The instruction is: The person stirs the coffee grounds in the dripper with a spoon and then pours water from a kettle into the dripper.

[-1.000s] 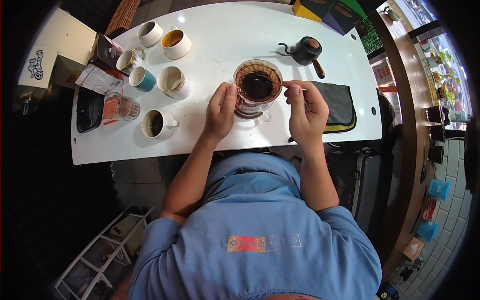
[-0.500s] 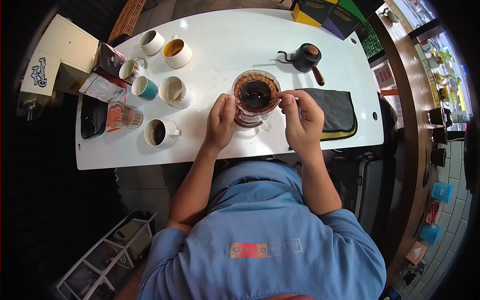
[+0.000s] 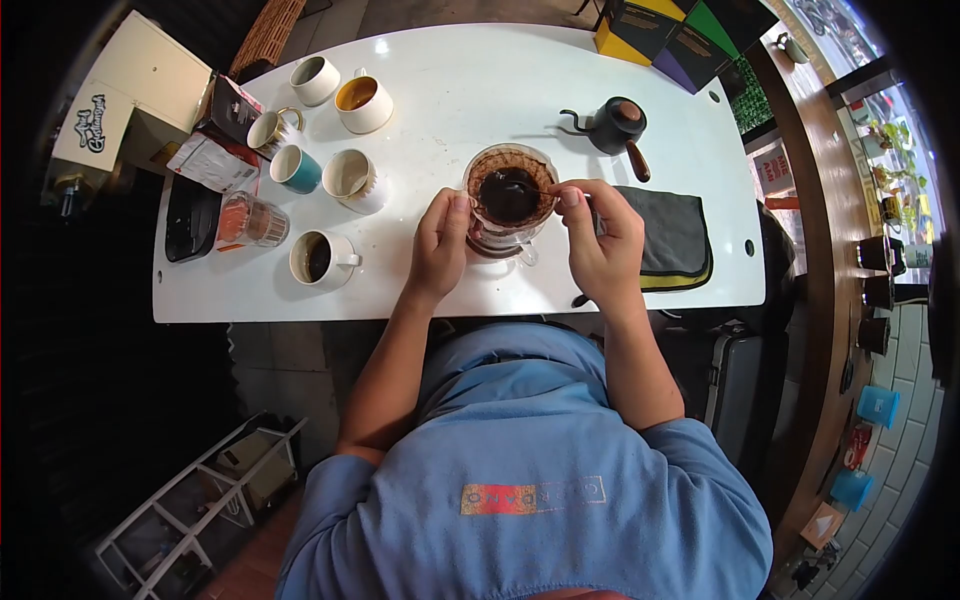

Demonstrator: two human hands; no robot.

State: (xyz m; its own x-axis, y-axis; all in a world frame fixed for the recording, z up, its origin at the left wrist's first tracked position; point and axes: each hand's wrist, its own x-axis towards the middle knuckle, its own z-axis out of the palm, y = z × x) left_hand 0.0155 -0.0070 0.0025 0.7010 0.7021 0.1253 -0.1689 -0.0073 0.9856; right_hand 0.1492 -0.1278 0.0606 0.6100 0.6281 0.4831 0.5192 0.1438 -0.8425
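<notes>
In the middle of the white table stands a glass coffee dripper (image 3: 542, 165), its inside wall coated with wet grounds around dark liquid coffee (image 3: 505, 203). Beneath it sits a glass server (image 3: 493, 246) with a small clear handle. My left hand (image 3: 441, 240) is closed on the dripper's left side, thumb up at the rim. Pinched between the thumb and fingers of my right hand (image 3: 606, 245) is a thin dark spoon (image 3: 537, 190), which reaches over the right rim into the coffee. Its far end is hidden in the dark liquid.
Several mugs, among them a white mug of coffee (image 3: 341, 262), and a ribbed glass (image 3: 262, 222) stand at left. A black gooseneck kettle (image 3: 612, 128) stands at back right, above a folded grey cloth (image 3: 672, 235). Patterned boxes (image 3: 680, 40) occupy the far right corner.
The spoon now lies further across the coffee, and more of it shows. My right hand has shifted slightly left; my left hand stays at the dripper. The whole view has tilted a little.
</notes>
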